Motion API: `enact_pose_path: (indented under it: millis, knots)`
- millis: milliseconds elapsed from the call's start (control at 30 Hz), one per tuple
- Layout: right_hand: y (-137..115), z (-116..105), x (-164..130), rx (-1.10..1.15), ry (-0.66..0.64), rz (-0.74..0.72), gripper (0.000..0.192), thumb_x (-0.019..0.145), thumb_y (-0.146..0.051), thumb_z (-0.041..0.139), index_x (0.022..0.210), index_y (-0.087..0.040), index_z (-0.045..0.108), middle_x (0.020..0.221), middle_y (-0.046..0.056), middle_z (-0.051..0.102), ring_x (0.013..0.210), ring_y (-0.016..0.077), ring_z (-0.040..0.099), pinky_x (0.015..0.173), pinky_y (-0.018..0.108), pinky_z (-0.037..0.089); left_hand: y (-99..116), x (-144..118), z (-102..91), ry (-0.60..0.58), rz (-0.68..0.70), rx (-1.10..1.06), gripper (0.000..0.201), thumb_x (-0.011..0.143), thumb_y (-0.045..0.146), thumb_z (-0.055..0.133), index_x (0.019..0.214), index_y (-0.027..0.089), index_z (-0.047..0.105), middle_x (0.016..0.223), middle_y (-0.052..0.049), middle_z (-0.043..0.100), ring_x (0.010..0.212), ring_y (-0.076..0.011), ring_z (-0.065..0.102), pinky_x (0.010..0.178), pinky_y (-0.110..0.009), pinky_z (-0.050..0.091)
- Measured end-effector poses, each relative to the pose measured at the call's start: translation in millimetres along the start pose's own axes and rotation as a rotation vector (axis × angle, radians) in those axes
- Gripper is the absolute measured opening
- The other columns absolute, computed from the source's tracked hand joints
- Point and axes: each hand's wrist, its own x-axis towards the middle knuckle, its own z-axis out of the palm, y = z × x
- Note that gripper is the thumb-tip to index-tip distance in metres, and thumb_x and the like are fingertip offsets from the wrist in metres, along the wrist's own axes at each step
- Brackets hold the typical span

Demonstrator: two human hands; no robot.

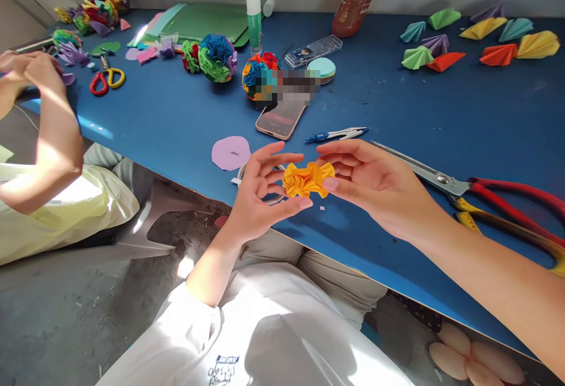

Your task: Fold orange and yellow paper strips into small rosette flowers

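Note:
A ruffled orange-yellow folded paper piece [309, 179] is held above the table's front edge. My right hand [375, 183] pinches its right end, with the thumb in front and the fingers curled behind. Around the left end, my left hand [260, 198] has its thumb and fingers spread apart; whether a fingertip touches the paper I cannot tell. Partly behind my left hand lies a round ring-like object [274, 199], perhaps a roll of tape. A lilac paper disc [230, 153] lies left of it on the blue table [176, 121].
Large scissors [445, 181] lie by my right forearm. Ahead are a compass [338, 134], a phone [282, 116], ruffled paper balls [218, 58], a glue stick [254, 24] and a bottle [358, 0]. Folded paper pieces [492, 53] sit far right. Another person's arm [57, 121] is at left.

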Motion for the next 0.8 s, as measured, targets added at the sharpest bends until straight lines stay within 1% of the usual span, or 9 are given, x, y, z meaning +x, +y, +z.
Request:
enact_pose_path:
  millis: [67, 167, 267, 367, 433, 533, 667, 733, 800]
  knots:
    - [-1, -1, 0, -0.012, 0.001, 0.017, 0.042, 0.069, -0.048, 0.08, 0.102, -0.026, 0.065, 0.094, 0.001, 0.067, 0.084, 0.0156, 0.065, 0.07, 0.027, 0.056, 1, 0, 0.3, -0.027, -0.023, -0.011, 0.064, 0.071, 0.028, 0.08, 0.125, 0.03, 0.046, 0.113, -0.002, 0.066, 0.096, -0.0141, 0.067, 0.071, -0.02, 0.058]
    - [0, -5, 2, -0.052, 0.047, 0.034, 0.04, 0.076, -0.057, 0.068, 0.101, -0.026, 0.066, 0.096, 0.002, 0.068, 0.085, 0.0164, 0.064, 0.069, 0.029, 0.052, 0, 0, 1.1, 0.008, -0.001, -0.026, 0.057, 0.073, 0.025, 0.079, 0.121, 0.029, 0.05, 0.109, -0.001, 0.067, 0.093, -0.0119, 0.068, 0.071, -0.017, 0.057]
    - [3, -9, 5, -0.069, 0.111, 0.043, 0.034, 0.082, -0.056, 0.062, 0.098, -0.026, 0.068, 0.095, 0.001, 0.069, 0.083, 0.0152, 0.064, 0.069, 0.028, 0.05, -2, 0, 1.6, 0.044, 0.001, -0.018, 0.056, 0.071, 0.027, 0.08, 0.119, 0.027, 0.051, 0.108, -0.001, 0.065, 0.088, -0.0103, 0.067, 0.071, -0.016, 0.056]
    - [-3, -12, 7, -0.058, 0.148, 0.032, 0.028, 0.083, -0.051, 0.064, 0.096, -0.027, 0.069, 0.093, 0.0, 0.07, 0.079, 0.0132, 0.064, 0.066, 0.026, 0.048, -4, 0, 1.4, 0.062, -0.045, -0.056, 0.056, 0.069, 0.03, 0.082, 0.117, 0.027, 0.053, 0.097, 0.001, 0.061, 0.085, -0.0095, 0.065, 0.073, -0.018, 0.058]
    - [-15, -14, 5, -0.062, 0.183, -0.037, 0.024, 0.083, -0.048, 0.065, 0.094, -0.027, 0.069, 0.089, -0.001, 0.07, 0.076, 0.012, 0.064, 0.065, 0.025, 0.048, -5, 1, 1.0, 0.054, -0.082, -0.087, 0.055, 0.069, 0.032, 0.082, 0.116, 0.026, 0.055, 0.094, 0.001, 0.059, 0.085, -0.0099, 0.065, 0.075, -0.02, 0.059]
    - [-36, -16, -2, -0.116, 0.252, -0.228, 0.018, 0.084, -0.043, 0.066, 0.09, -0.027, 0.071, 0.083, -0.003, 0.069, 0.072, 0.0108, 0.063, 0.065, 0.025, 0.049, -5, 1, -0.1, 0.036, -0.094, -0.078, 0.049, 0.071, 0.033, 0.08, 0.114, 0.025, 0.057, 0.095, 0.0, 0.058, 0.082, -0.0098, 0.065, 0.075, -0.021, 0.059]
    - [-52, -16, -22, -0.239, 0.243, -0.381, 0.012, 0.09, -0.034, 0.062, 0.089, -0.027, 0.072, 0.081, -0.001, 0.069, 0.072, 0.0113, 0.063, 0.065, 0.025, 0.051, -7, 1, -1.1, 0.02, -0.062, -0.052, 0.043, 0.074, 0.031, 0.078, 0.111, 0.024, 0.059, 0.094, 0.0, 0.059, 0.08, -0.0088, 0.065, 0.074, -0.02, 0.057]
    - [-53, -9, -45, -0.296, 0.18, -0.397, 0.015, 0.092, -0.027, 0.058, 0.093, -0.032, 0.073, 0.083, -0.001, 0.07, 0.073, 0.0117, 0.064, 0.066, 0.024, 0.053, -9, 2, -1.2, 0.025, -0.062, -0.052, 0.042, 0.074, 0.034, 0.077, 0.111, 0.023, 0.059, 0.092, -0.001, 0.061, 0.08, -0.0095, 0.065, 0.074, -0.021, 0.057]
    - [-51, 5, -78, -0.364, 0.089, -0.404, 0.024, 0.093, -0.027, 0.054, 0.103, -0.042, 0.07, 0.089, -0.002, 0.071, 0.076, 0.0136, 0.065, 0.068, 0.026, 0.055, -10, 3, -1.0, 0.032, -0.076, -0.061, 0.041, 0.075, 0.037, 0.076, 0.109, 0.021, 0.06, 0.093, -0.002, 0.063, 0.081, -0.0106, 0.065, 0.074, -0.023, 0.058]
